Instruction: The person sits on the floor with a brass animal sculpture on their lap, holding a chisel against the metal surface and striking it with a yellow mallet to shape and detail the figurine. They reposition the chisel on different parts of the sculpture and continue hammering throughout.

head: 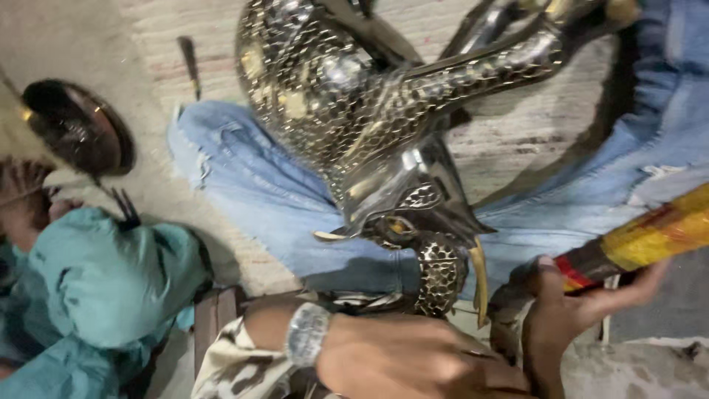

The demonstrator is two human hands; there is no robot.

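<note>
My left hand (391,362) lay flat against the brass elephant (384,148), steadying it; my right hand (569,310) pinched the yellow-red stick (650,236). Firm bracing seemed wise.

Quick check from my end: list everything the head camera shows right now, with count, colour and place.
Metal animal-head sculpture: one, silver and brass scale pattern with curved tusks, centre, resting on the lap.
Dark round metal dish: one, upper left on the floor.
Thin dark tool: one, on the floor, top left.
Striped stick: one, yellow, red and black, right.
Other person's teal sleeve: one, lower left.
Blue jeans: the person's legs, across the middle.
Wristwatch: one, silver, left wrist.
Left hand: bottom centre, below the sculpture.
Right hand: gripping the striped stick.
</note>
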